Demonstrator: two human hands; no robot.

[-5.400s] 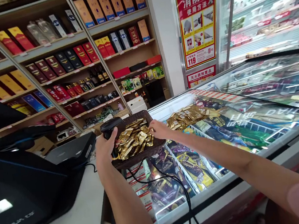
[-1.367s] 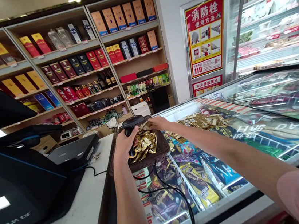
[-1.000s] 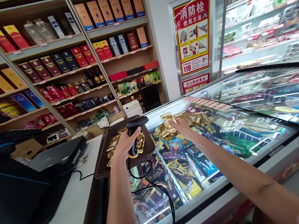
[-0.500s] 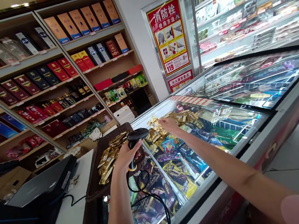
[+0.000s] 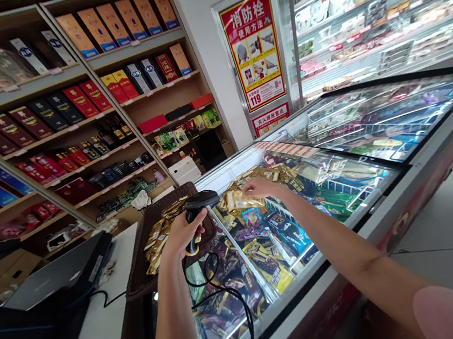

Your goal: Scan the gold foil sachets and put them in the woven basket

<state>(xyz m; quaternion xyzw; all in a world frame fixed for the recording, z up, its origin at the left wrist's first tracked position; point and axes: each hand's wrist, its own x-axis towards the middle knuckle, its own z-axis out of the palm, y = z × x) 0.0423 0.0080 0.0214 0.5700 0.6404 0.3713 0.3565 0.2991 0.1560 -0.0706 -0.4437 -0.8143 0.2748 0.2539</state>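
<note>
My left hand (image 5: 188,231) is closed around the handle of a black barcode scanner (image 5: 200,199), whose head points right toward the gold packets. A dark cable hangs from it in loops. My right hand (image 5: 263,188) pinches a shiny gold packet (image 5: 239,200), slightly blurred, just in front of the scanner's head. Behind and under that hand, a pile of gold packets (image 5: 271,172) lies on the glass top of the chest freezer (image 5: 308,314). Left of the scanner, a brown woven basket (image 5: 138,278) holds many more gold packets (image 5: 159,245).
Wrapped ice creams (image 5: 270,264) show through the freezer glass. A white counter (image 5: 91,326) with a dark screen-like device (image 5: 56,269) stands at the left. Shelves of boxes (image 5: 79,36) line the back wall, beside a red fire-hydrant poster (image 5: 252,49). A lit display fridge (image 5: 378,21) is at the right.
The gold packet in my right hand has turned and lies more level, lower before the scanner. My right hand has shifted slightly right and down. The scanner has moved slightly left in view.
</note>
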